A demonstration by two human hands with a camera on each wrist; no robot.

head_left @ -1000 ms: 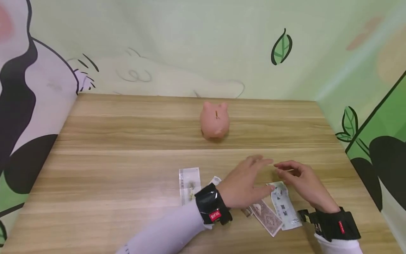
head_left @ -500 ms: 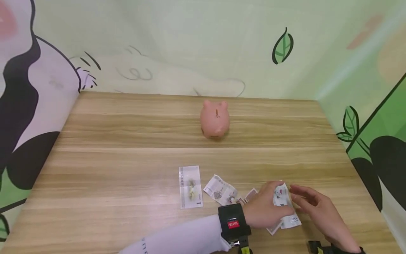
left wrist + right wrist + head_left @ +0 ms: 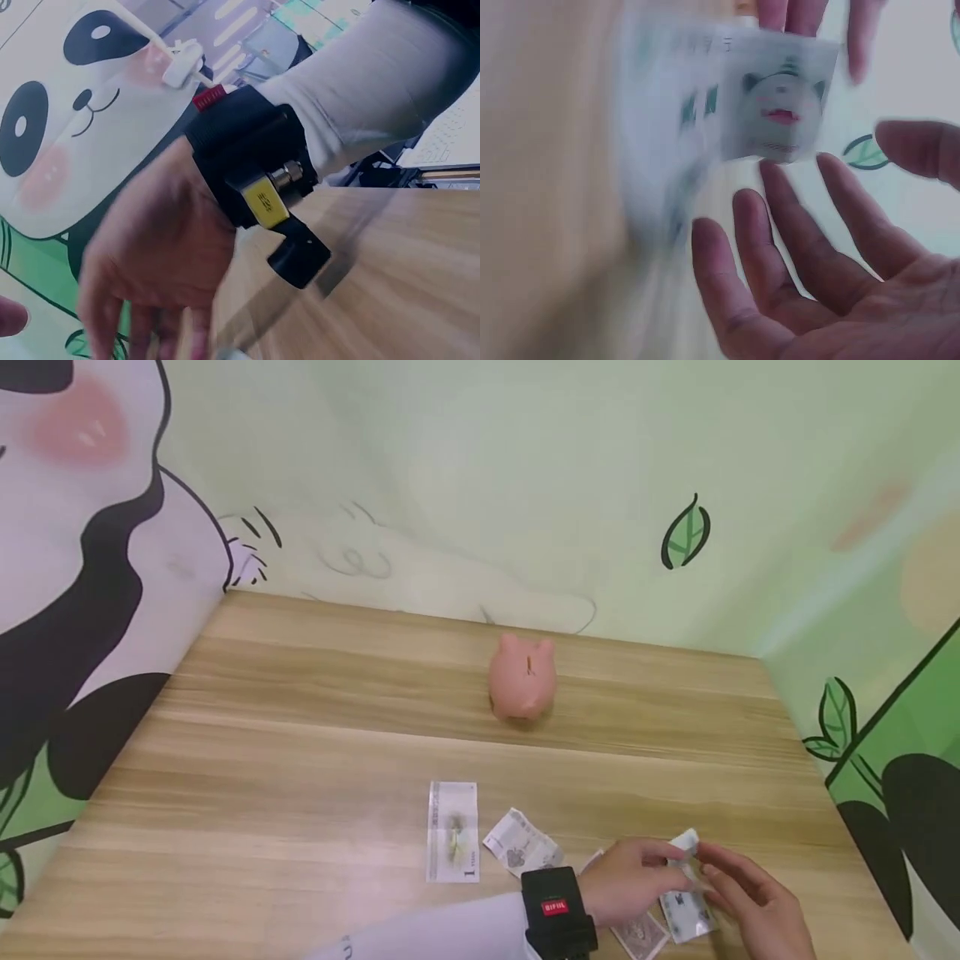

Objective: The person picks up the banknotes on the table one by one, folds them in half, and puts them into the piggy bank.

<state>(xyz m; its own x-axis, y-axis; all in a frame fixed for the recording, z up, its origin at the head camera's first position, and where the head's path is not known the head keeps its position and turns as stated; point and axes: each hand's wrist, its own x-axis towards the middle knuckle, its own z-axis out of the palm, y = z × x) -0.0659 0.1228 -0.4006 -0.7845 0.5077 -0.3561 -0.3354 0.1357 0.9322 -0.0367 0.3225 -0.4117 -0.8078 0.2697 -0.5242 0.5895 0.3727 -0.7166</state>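
Observation:
A pale green banknote (image 3: 686, 917) lies between my two hands at the lower right of the head view. Its far end is lifted and bent up, showing a mask-like design in the right wrist view. My left hand (image 3: 626, 881) holds it at the left edge, fingertips partly hidden by the note. At the opposite edge, my right hand (image 3: 765, 906) has loosely extended fingers, with fingertips (image 3: 769, 176) right at the paper and the thumb apart. A brownish banknote (image 3: 641, 935) lies partly under the left hand. The left wrist view shows the back of the left hand (image 3: 161, 232).
Farther left lie a creased banknote (image 3: 521, 842) and a flat one-yuan note (image 3: 453, 831). A pink piggy bank (image 3: 522, 679) with a slot on top stands toward the back of the wooden table (image 3: 262, 760). Painted walls (image 3: 487, 485) border the table.
My left hand has moved right and down onto the pale green banknote, whose far end is now raised. The right hand has come to its other edge. The head view has shifted.

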